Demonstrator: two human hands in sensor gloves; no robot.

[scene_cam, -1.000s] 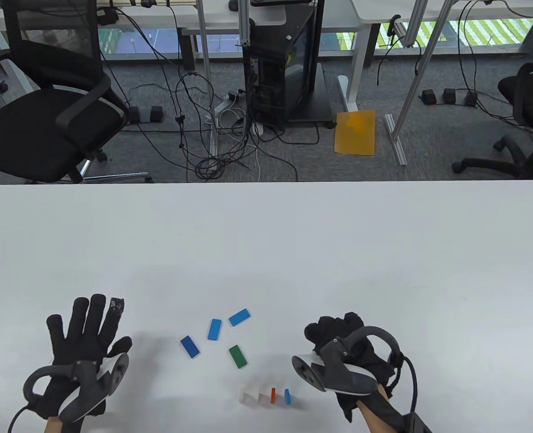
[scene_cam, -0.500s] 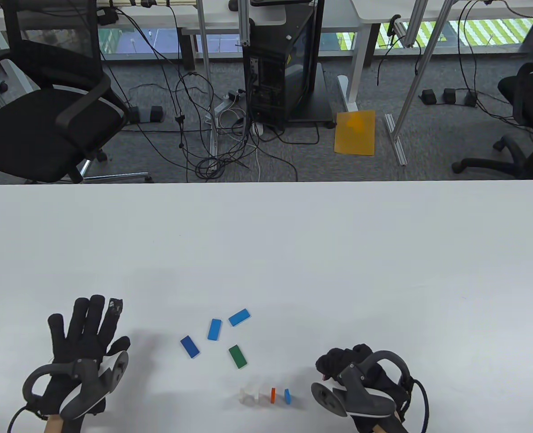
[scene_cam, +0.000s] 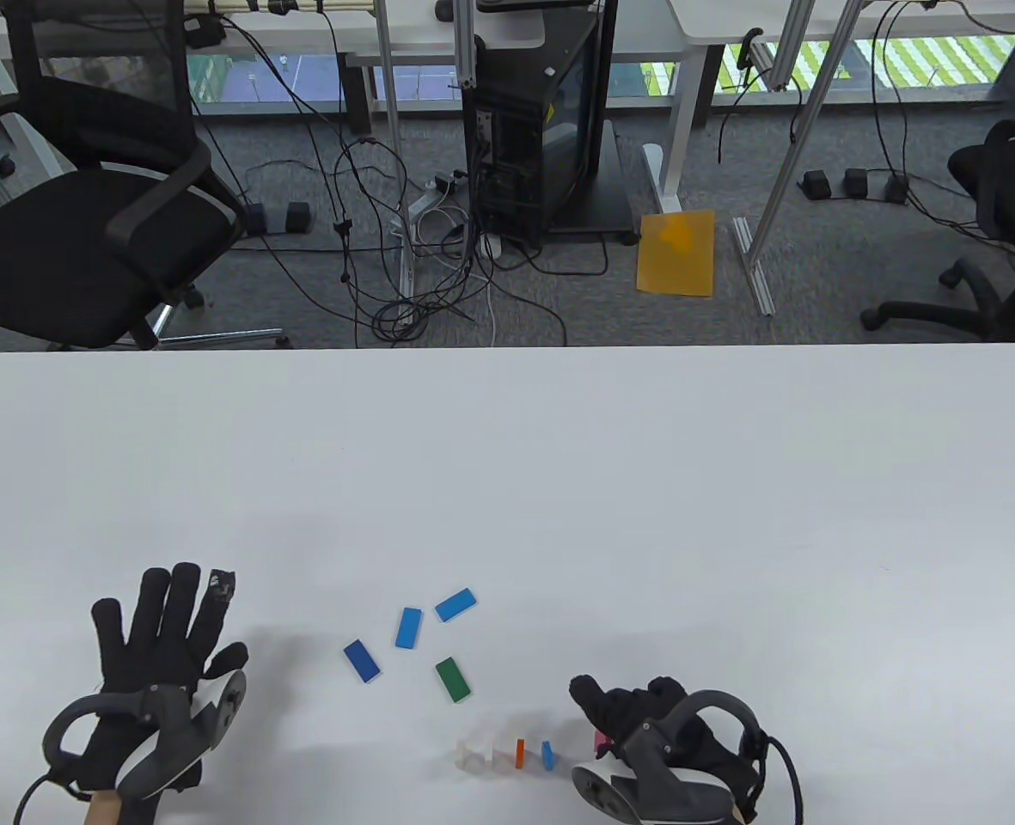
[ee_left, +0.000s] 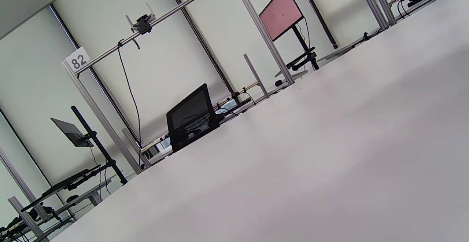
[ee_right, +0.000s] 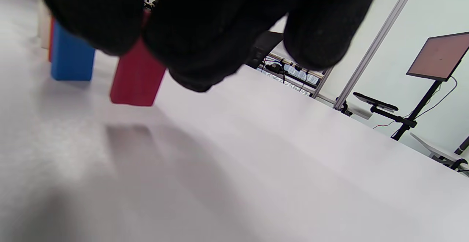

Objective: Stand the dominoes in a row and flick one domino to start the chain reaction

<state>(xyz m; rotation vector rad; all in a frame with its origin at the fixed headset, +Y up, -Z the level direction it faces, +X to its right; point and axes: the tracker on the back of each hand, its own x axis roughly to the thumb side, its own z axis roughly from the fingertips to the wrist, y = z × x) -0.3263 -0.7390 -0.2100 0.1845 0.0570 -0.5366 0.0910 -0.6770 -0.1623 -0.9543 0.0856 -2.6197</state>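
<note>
White laminate makes up the surface (scene_cam: 559,481), smooth and faintly glossy, so small blocks can be expected to slide on it if nudged sideways. Flat on its near left, the left hand (scene_cam: 159,662) is rested with fingers spread and straight, nothing held. At the near right, the right hand (scene_cam: 645,730) is curled round a red domino (ee_right: 137,75); in the right wrist view the piece is pinched by its upper half between the gloved fingertips (ee_right: 198,47), its lower end just above or barely on the surface, slightly tilted. Which of the two cannot be told.

A short row (scene_cam: 507,754) is already stood near the front edge, just left of that hand: two pale pieces, an orange one and a blue one (ee_right: 71,57), set close but apart. Farther back, four loose dominoes (scene_cam: 412,640) lie flat: three blue and one green (scene_cam: 453,679).

The pieces are judged to be light, rigid plastic with hard, slick faces, unlikely to break but easily toppled. A pinch on the two broad faces near the top looks best, so that the base can be set squarely and the fingers lifted straight up. A brush from the bulky glove against the blue neighbour could set the row off early.

As for writing, only a placard reading "82" (ee_left: 78,60) on a frame is legible in the left wrist view; no brand marks can be read on the dominoes.
</note>
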